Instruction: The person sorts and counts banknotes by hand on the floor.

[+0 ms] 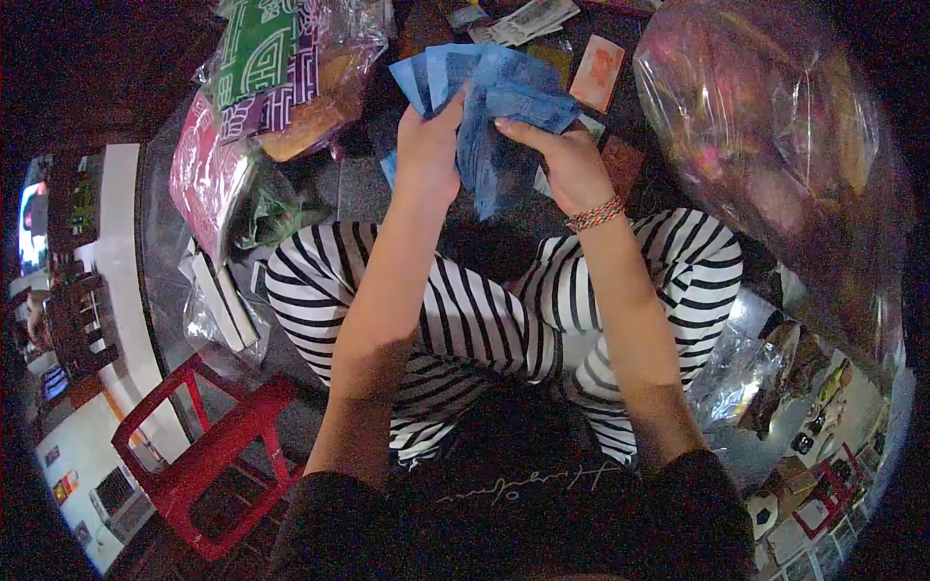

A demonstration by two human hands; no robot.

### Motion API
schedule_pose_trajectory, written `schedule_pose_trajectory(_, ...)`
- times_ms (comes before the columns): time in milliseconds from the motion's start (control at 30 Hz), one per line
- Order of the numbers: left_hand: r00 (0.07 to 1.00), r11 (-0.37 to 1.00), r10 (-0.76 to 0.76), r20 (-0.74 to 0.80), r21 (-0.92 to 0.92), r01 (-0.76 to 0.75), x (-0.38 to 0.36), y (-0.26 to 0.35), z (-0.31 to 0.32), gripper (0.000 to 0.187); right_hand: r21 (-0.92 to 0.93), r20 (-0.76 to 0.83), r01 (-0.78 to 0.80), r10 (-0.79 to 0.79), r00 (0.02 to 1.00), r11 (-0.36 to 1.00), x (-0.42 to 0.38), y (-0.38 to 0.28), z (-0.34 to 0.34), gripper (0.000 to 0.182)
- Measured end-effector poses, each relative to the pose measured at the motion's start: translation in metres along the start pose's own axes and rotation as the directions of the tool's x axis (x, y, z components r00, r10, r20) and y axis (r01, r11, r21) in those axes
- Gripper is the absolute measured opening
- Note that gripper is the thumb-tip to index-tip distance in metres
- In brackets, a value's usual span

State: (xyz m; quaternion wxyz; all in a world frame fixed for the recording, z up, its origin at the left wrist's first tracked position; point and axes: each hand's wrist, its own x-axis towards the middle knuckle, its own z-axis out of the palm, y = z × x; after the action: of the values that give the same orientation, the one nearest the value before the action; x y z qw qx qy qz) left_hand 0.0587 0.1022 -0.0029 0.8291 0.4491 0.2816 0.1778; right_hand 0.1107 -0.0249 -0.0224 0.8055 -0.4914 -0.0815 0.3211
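Note:
Several blue paper sheets point(484, 82), like printed notes, are fanned out at the top middle, between my two hands. My left hand point(431, 145) grips the left part of the fan, its fingers mostly hidden behind the paper. On the other side, my right hand point(572, 160) pinches the sheets with the thumb on top; a woven bracelet sits at that wrist. One long blue piece hangs down between the hands. Just right of the fan lies an orange-and-white paper point(598, 73), and behind it are whitish printed papers point(533, 21).
Plastic-wrapped green and purple packets point(262, 68) and a pink packet point(208, 169) lie at upper left. A large clear bag point(765, 116) bulges at upper right. A red plastic stool point(218, 436) stands lower left. My crossed legs in striped trousers are below my hands.

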Motion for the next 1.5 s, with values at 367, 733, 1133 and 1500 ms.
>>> schedule_pose_trajectory(367,0.997,0.994,-0.003,-0.081,-0.113,-0.006,0.002,0.005,-0.005,0.032,0.108,-0.024,-0.051,0.054,0.998,0.993,-0.004,-0.015,-0.001,0.031)
schedule_pose_trajectory(733,0.996,0.996,-0.022,-0.092,-0.083,0.014,0.005,0.001,-0.006,0.031,0.201,0.134,-0.089,0.062,0.989,0.976,0.0,-0.025,-0.011,0.033)
schedule_pose_trajectory(1133,0.998,0.997,-0.038,-0.046,-0.07,0.034,-0.001,0.004,0.001,0.021,0.234,0.131,-0.036,0.005,0.991,0.971,0.008,0.0,-0.022,0.033)
schedule_pose_trajectory(1500,0.995,0.982,0.034,-0.093,-0.181,-0.05,0.007,0.004,-0.012,0.022,0.256,0.067,-0.02,0.003,0.998,0.966,0.0,-0.029,-0.021,0.034)
